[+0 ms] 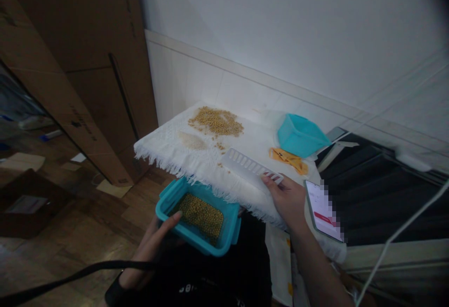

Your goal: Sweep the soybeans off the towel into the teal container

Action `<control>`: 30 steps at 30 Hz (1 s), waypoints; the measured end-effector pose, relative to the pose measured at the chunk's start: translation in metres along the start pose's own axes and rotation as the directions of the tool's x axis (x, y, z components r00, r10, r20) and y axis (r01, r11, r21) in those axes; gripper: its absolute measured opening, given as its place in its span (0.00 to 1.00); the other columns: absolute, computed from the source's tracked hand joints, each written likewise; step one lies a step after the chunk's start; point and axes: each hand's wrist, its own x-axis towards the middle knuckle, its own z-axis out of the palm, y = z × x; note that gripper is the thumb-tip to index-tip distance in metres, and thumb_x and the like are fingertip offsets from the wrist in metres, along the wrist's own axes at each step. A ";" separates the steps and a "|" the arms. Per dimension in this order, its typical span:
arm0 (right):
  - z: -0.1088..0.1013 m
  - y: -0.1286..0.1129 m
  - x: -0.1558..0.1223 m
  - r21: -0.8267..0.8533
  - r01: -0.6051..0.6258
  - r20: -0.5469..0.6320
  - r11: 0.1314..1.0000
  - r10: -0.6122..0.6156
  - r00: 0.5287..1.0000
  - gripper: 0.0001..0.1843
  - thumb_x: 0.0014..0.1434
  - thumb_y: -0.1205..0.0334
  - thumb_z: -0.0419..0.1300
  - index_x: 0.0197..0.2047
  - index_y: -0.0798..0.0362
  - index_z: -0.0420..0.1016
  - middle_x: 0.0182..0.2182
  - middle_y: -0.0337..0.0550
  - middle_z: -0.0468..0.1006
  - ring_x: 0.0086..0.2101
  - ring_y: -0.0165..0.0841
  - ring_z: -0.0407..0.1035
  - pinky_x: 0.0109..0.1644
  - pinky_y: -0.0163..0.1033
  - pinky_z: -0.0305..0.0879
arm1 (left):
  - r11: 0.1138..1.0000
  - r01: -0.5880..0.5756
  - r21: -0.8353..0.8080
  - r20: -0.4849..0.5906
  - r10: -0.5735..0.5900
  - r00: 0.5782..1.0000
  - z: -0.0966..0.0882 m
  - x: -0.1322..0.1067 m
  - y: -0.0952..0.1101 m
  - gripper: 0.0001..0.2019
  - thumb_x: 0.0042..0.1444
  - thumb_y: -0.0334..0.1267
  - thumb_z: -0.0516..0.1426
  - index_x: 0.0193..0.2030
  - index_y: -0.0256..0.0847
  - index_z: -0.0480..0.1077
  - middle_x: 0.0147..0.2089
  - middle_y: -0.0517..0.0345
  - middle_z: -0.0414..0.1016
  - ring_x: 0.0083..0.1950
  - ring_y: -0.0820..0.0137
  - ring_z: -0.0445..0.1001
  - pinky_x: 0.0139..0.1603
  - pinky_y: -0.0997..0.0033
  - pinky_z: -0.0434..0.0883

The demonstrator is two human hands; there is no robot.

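Observation:
A turquoise plastic basket (229, 239) with a layer of yellow soybeans (201, 216) inside is gripped at its left rim by my left hand (157, 237), thumb over the edge. The basket is below the fringed front edge of the tabletop. My right hand (287, 197) pinches the right end of a white slotted plastic strip (242, 164), held low over the white cloth (168, 136). Beyond the strip lies a loose pile of soybeans (217, 121), with a few strays near it. A small patch of pale grains (192, 140) lies in front of the pile.
A second turquoise container (300, 135) stands at the table's right, beside a crumpled orange wrapper (289, 160). A phone (322, 211) lies at the right edge near my forearm. White cables (403, 230) cross the right side. Large cardboard boxes (101, 73) stand left; a wall is behind.

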 end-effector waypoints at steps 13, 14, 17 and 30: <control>0.021 -0.009 -0.017 -0.024 0.133 -0.069 0.991 -0.135 0.988 0.22 0.63 0.42 0.66 0.31 0.52 0.87 0.20 0.39 0.81 0.20 0.32 0.72 0.26 0.34 0.67 | 1.000 0.025 0.017 -0.028 -0.025 0.999 0.005 -0.005 0.012 0.39 0.53 0.60 0.71 0.70 0.53 0.73 0.79 0.50 0.69 0.76 0.38 0.69 0.64 0.45 0.81; 0.022 -0.009 -0.016 -0.012 0.125 -0.066 0.992 -0.125 0.990 0.22 0.63 0.42 0.66 0.31 0.52 0.87 0.21 0.39 0.82 0.21 0.33 0.73 0.27 0.34 0.67 | 1.000 0.019 0.011 -0.012 -0.019 1.000 0.004 -0.005 0.011 0.40 0.54 0.60 0.71 0.72 0.53 0.72 0.79 0.49 0.70 0.76 0.38 0.70 0.63 0.45 0.81; 0.024 -0.006 -0.013 0.036 0.094 -0.047 0.995 -0.092 0.995 0.19 0.62 0.44 0.67 0.33 0.51 0.88 0.25 0.40 0.85 0.23 0.34 0.76 0.28 0.35 0.70 | 1.000 -0.008 -0.006 0.011 0.008 1.000 0.002 -0.003 0.008 0.41 0.55 0.59 0.71 0.73 0.52 0.71 0.78 0.49 0.71 0.75 0.38 0.71 0.63 0.45 0.81; 0.027 -0.004 -0.004 0.126 0.088 0.063 0.988 -0.096 0.993 0.17 0.61 0.45 0.68 0.35 0.50 0.89 0.29 0.41 0.88 0.27 0.37 0.81 0.31 0.37 0.74 | 1.000 -0.014 0.005 0.021 0.014 1.000 -0.006 0.000 0.009 0.36 0.56 0.57 0.71 0.71 0.55 0.74 0.81 0.55 0.67 0.77 0.39 0.68 0.58 0.54 0.85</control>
